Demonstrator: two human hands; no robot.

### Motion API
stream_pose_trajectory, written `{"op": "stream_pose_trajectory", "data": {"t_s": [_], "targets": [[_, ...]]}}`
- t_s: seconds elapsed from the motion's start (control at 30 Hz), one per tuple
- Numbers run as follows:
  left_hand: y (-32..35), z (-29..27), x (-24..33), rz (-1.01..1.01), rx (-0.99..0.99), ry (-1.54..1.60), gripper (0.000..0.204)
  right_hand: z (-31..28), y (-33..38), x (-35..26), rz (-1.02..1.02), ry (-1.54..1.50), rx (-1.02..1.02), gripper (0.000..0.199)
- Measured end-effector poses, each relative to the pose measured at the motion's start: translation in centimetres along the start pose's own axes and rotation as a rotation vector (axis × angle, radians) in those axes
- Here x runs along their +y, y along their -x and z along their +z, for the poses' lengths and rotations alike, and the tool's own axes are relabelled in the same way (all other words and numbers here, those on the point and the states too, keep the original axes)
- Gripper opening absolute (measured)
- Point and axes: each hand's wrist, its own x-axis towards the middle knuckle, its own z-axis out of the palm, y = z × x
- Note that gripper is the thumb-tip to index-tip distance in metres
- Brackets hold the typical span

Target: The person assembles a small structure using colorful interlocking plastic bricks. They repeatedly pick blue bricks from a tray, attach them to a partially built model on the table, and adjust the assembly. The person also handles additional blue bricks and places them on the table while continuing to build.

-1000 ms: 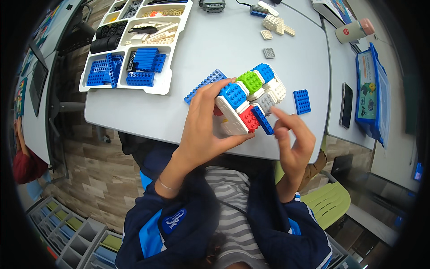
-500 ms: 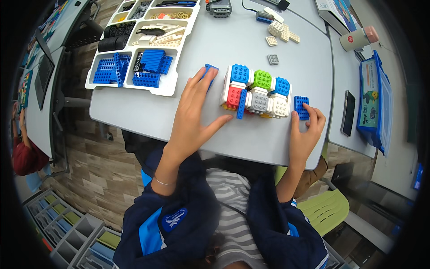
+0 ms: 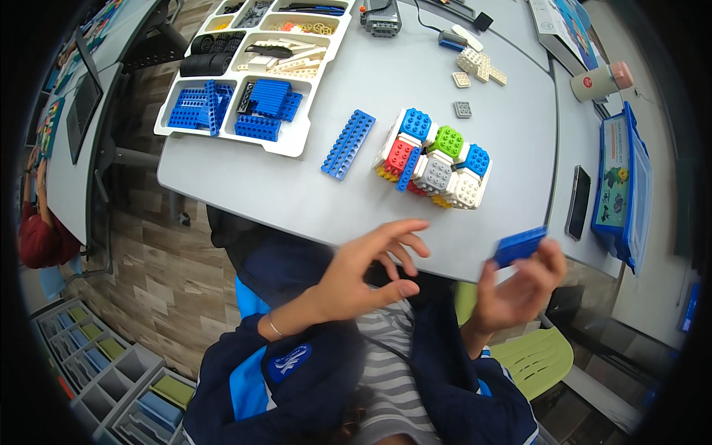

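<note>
My right hand [image 3: 519, 288] grips a small blue studded plate [image 3: 519, 247] above the table's front right edge, slightly blurred by motion. My left hand [image 3: 374, 268] holds nothing; its fingers are apart and half curled in front of the table's near edge. On the table beyond the hands stands a block build [image 3: 436, 173] of blue, green, red, grey, white and yellow studded cubes, with a narrow blue beam [image 3: 408, 170] upright against its near side. A long blue plate with holes [image 3: 348, 144] lies to the left of the build.
A white sorting tray [image 3: 295, 142] with blue, black and white parts sits at the far left. Behind the build are a grey brick [image 3: 463, 110], white pieces [image 3: 482, 65] and a grey box-shaped unit [image 3: 380, 20]. To the right lie a phone [image 3: 578, 202], bottle [image 3: 599, 81] and blue bin [image 3: 624, 185].
My right hand has lifted the small blue plate off the table toward me. My left hand has let go of the long blue plate and drawn back nearer my body.
</note>
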Motion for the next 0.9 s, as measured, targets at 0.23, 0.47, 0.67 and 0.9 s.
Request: {"op": "stream_pose_trajectory", "data": {"t_s": [0.23,0.47,0.67,0.9], "targets": [[-1.0,-0.6,0.4,0.167,0.015,-0.387,0.025,2.4,0.3,-2.4,0.018,-0.289,-0.423,0.033],[-0.2,-0.9,0.7,0.084,-0.045,-0.316,0.016,2.4,0.1,-2.1,0.457,-0.393,-0.623,0.019],[0.0,-1.4,0.2,-0.015,-0.152,-0.155,0.018,2.7,0.6,-1.5,0.404,-0.517,-0.727,0.023],[0.3,-0.6,-0.2,-0.087,0.015,0.066,0.016,3.8,1.5,-2.1,0.411,-0.403,-0.552,0.025]]}}
